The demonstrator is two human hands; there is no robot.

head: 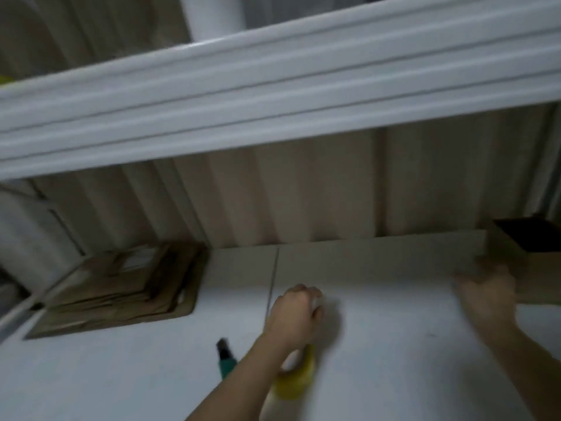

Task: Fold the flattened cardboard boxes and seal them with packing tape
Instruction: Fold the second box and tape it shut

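The picture is blurred by motion. A cardboard box (379, 256) lies along the back of the white table (394, 344), with its dark open end (531, 238) at the far right. My right hand (485, 288) grips the box's near right edge. My left hand (293, 314) is curled into a fist over the middle of the table, just in front of the box, and I can make out nothing in it. A yellow roll of packing tape (299, 379) sits at my left wrist, partly hidden by the forearm.
A stack of flattened cardboard boxes (121, 288) lies at the back left of the table. A small green and black tool (226, 360) rests left of my left forearm. A white shelf (273, 101) hangs overhead, with a ribbed wall (303, 202) behind.
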